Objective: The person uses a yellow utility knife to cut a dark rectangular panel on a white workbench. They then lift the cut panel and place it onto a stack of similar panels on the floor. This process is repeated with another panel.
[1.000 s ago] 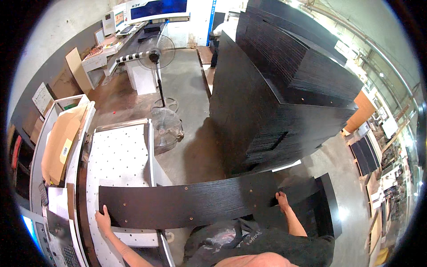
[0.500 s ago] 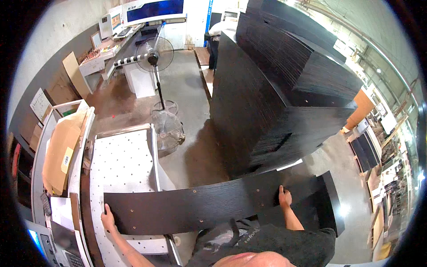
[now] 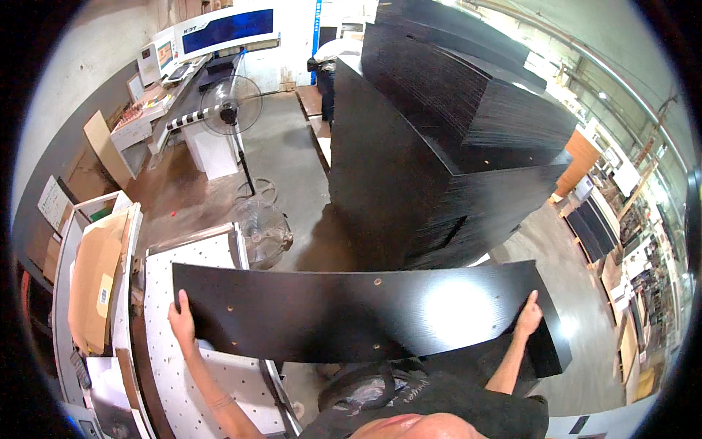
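Observation:
A long black wood-grain board point(image 3: 344, 314) with several small holes stretches level across in front of me. My left hand point(image 3: 181, 319) grips its left end, the thumb lying along the upper face. At the opposite end my right hand point(image 3: 529, 316) is closed on the edge, thumb on top; the fingers underneath are hidden. Light glares off the right part of the board. Another black panel point(image 3: 553, 344) shows below and beyond its right end. The left end hangs over a white table top dotted with holes point(image 3: 162, 344).
A tall stack of black panels point(image 3: 395, 190) stands ahead. To its left is a pedestal fan point(image 3: 229, 113), with a second fan point(image 3: 265, 230) lower down. Flat cardboard point(image 3: 95, 293) lies on a shelf at left. A person point(image 3: 327, 80) stands far back, partly hidden by the stack.
The board has risen off to the far side and its right end has come up level. My right hand has slid out to that end; my left hand is slightly higher.

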`<state>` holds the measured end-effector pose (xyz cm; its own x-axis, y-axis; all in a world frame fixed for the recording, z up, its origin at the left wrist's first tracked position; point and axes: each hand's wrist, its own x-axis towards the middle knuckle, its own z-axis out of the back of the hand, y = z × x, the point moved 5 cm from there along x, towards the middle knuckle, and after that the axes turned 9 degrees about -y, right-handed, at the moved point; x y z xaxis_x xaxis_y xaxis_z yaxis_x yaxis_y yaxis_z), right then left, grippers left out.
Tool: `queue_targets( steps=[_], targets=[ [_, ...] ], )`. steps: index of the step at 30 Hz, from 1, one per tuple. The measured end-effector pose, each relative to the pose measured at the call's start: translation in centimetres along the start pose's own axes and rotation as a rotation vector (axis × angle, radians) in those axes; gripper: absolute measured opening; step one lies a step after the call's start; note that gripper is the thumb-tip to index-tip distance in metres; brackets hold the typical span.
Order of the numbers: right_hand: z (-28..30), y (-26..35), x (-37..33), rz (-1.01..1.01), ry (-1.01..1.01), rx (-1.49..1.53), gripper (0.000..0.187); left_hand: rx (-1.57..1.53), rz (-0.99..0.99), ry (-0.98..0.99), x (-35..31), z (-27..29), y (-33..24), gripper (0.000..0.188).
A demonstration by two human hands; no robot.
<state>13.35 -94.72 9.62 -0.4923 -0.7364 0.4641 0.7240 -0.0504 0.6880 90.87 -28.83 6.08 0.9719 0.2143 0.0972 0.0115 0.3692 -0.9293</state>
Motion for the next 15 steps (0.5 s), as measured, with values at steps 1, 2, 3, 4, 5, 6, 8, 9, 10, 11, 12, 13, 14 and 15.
queue_targets(
  steps=[1, 2, 3, 4, 5, 6, 8, 9, 10, 11, 12, 13, 14, 15],
  targets=[
    [1.6, 0.9, 2.3, 0.01, -0.018, -0.02, 0.085, 0.016, -0.028, -0.001, 0.5, -1.8, -0.3, 0.078],
    [4.0, 0.5, 5.3, -0.021, -0.07, -0.047, 0.086, 0.037, 0.014, 0.117, -0.4, -4.7, -2.2, 0.079],
    [5.4, 1.4, 7.8, 0.003, -0.06, -0.037, 0.088, 0.007, 0.033, 0.166, -0.3, -6.5, -2.2, 0.08],
    [7.1, 4.3, 8.8, 0.03, -0.145, -0.038, 0.091, -0.042, 0.063, 0.193, -0.5, -8.1, -2.4, 0.079],
    [9.0, 5.8, 11.2, 0.025, -0.137, -0.018, 0.091, -0.098, 0.097, 0.235, -1.2, -10.3, -2.9, 0.079],
    [11.2, 8.3, 12.5, 0.041, -0.201, -0.104, 0.09, -0.068, 0.117, 0.253, -2.4, -12.0, -4.3, 0.078],
    [14.3, 13.2, 15.8, 0.22, -0.299, -0.023, 0.088, -0.11, 0.152, 0.291, -3.2, -15.5, -4.8, 0.076],
    [15.7, 14.3, 17.6, 0.29, -0.416, -0.018, 0.086, -0.134, 0.193, 0.344, -4.3, -17.3, -5.9, 0.076],
    [16.7, 15.3, 20.4, 0.199, -0.323, -0.102, 0.086, -0.151, 0.21, 0.382, -4.6, -18.9, -6.2, 0.075],
    [17.5, 16.7, 23.4, 0.161, -0.203, -0.151, 0.089, -0.169, 0.225, 0.421, -4.5, -20.7, -6.0, 0.075],
    [17.8, 20.2, 23.8, 0.144, -0.189, -0.215, 0.091, -0.147, 0.226, 0.37, -3.6, -22.1, -5.1, 0.074],
    [18.5, 21.8, 26.2, 0.183, -0.238, -0.246, 0.091, -0.168, 0.201, 0.428, -3.3, -24.0, -5.1, 0.074],
    [18.9, 24.4, 27.0, 0.243, -0.283, -0.185, 0.091, -0.215, 0.209, 0.463, -2.9, -25.7, -5.7, 0.074],
    [19.6, 26.3, 28.6, 0.233, -0.34, -0.248, 0.091, -0.261, 0.222, 0.503, -2.9, -27.5, -6.5, 0.074]
  ],
)
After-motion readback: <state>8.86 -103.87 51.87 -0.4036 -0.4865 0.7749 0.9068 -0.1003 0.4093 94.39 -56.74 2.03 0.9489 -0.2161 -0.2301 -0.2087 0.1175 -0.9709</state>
